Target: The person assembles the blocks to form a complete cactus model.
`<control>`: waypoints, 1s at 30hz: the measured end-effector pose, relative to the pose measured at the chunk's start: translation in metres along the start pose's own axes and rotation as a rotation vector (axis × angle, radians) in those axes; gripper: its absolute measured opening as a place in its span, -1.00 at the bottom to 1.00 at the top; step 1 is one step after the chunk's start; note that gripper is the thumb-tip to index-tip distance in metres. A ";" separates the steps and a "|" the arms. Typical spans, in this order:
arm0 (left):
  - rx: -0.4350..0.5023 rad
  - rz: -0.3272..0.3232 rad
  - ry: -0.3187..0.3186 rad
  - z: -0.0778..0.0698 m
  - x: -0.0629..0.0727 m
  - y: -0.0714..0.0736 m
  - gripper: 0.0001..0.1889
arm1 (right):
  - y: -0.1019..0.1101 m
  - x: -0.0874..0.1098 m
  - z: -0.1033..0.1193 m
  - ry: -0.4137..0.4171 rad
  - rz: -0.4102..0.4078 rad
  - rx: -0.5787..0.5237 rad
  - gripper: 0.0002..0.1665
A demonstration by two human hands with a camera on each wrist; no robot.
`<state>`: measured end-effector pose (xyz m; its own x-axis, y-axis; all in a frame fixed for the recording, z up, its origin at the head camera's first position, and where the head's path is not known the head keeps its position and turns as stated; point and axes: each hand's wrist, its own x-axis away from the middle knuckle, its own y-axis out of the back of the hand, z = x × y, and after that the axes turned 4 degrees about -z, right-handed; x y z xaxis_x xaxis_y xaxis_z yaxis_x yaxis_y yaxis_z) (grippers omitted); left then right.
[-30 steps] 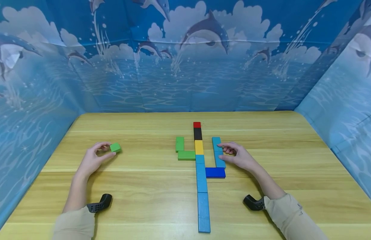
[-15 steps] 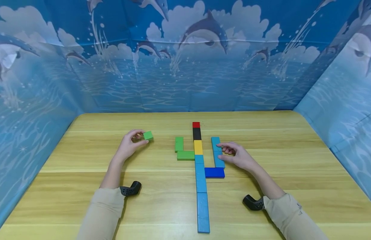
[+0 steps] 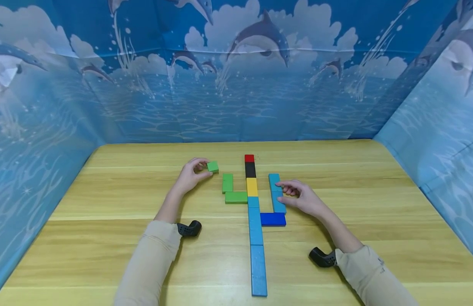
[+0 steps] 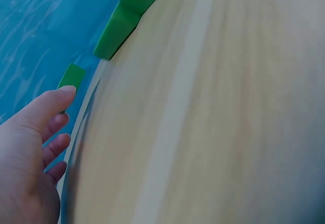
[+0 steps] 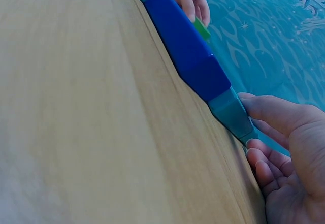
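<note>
A small green block [image 3: 212, 166] is pinched between the thumb and fingers of my left hand [image 3: 189, 175], held just above the table, behind and left of an upright green block [image 3: 227, 183]. That block meets a sideways green block [image 3: 236, 197], which touches the central column. My right hand [image 3: 302, 198] rests its thumb and index fingertips, spread apart, on two light blue blocks [image 3: 278, 201] placed end to end. In the right wrist view its other fingers are loosely bent beside the light blue block [image 5: 234, 116]. A dark blue block [image 3: 273, 219] lies at their near end.
The central column has red [image 3: 249, 158], black [image 3: 250, 169] and yellow [image 3: 252, 187] blocks, then several light blue blocks [image 3: 258, 270] toward the near edge. A dolphin-print cloth [image 3: 236, 97] walls the back and sides of the wooden table [image 3: 87, 238].
My left hand has carried the small green block right and away from me, from the table's left side toward the upright green block. My right hand stays in place.
</note>
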<state>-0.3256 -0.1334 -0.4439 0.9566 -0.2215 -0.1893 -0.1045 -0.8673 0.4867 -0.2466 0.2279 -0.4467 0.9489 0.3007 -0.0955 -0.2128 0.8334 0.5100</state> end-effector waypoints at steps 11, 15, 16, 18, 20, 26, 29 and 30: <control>-0.094 0.036 -0.057 -0.005 -0.017 -0.021 -0.58 | 0.001 -0.002 0.002 0.012 0.006 -0.011 -0.49; -0.136 0.030 -0.089 -0.005 -0.020 -0.025 -0.60 | 0.001 -0.002 0.002 0.011 0.008 -0.011 -0.48; -0.146 0.029 -0.095 -0.005 -0.020 -0.025 -0.60 | 0.001 -0.002 0.001 0.013 0.009 -0.010 -0.48; -0.159 0.029 -0.101 -0.006 -0.020 -0.027 -0.60 | 0.001 -0.002 0.000 0.015 0.009 -0.008 -0.48; -0.164 0.032 -0.098 -0.006 -0.021 -0.028 -0.61 | 0.001 -0.002 0.000 0.016 0.008 -0.005 -0.48; -0.200 0.040 -0.099 -0.006 -0.021 -0.030 -0.61 | 0.001 -0.001 0.001 0.024 0.006 -0.005 -0.49; -0.222 0.044 -0.102 -0.005 -0.021 -0.031 -0.61 | 0.001 0.000 0.002 0.025 0.004 -0.006 -0.49; -0.223 0.047 -0.100 -0.005 -0.021 -0.031 -0.61 | 0.001 0.000 0.002 0.025 0.004 -0.007 -0.49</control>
<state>-0.3413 -0.0997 -0.4504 0.9194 -0.3115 -0.2403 -0.0746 -0.7376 0.6711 -0.2464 0.2273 -0.4442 0.9418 0.3159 -0.1151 -0.2186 0.8353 0.5044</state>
